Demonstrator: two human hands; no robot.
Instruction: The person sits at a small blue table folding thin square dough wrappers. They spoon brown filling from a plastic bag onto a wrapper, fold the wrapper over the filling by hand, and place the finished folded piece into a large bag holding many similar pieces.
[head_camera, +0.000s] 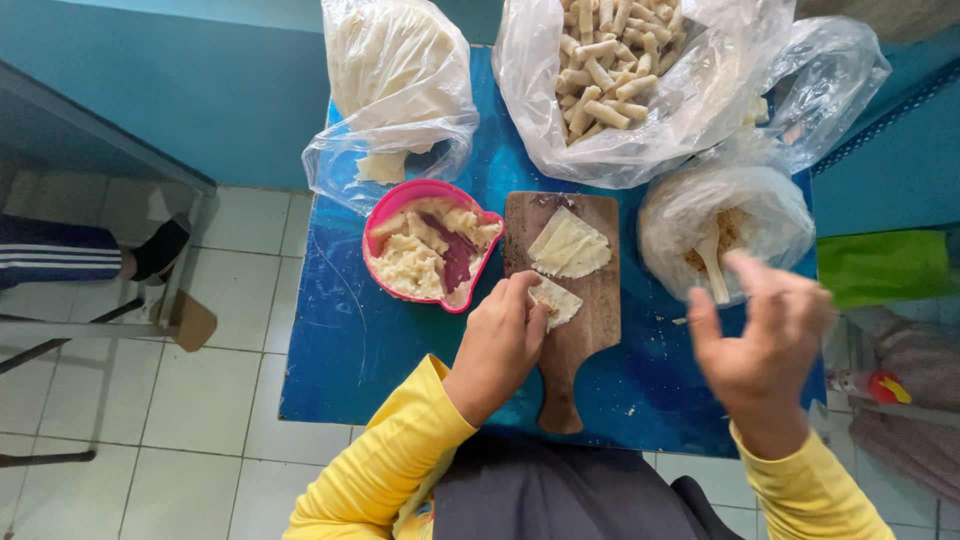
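Note:
A wooden cutting board lies on the small blue table. Two pale square dough wrappers rest on the board: one near its far end, a second closer to me. My left hand rests on the board with fingertips pressing the nearer wrapper. My right hand hovers blurred above the table's right side, fingers apart, holding nothing. It is just in front of a plastic bag with brownish filling and a pale spoon handle sticking out.
A pink heart-shaped bowl holds pale filling and a dark red spoon. A clear bag of stacked wrappers and a bag of rolled pieces sit at the far edge. Another person's leg and shoe show at left, beside a metal frame.

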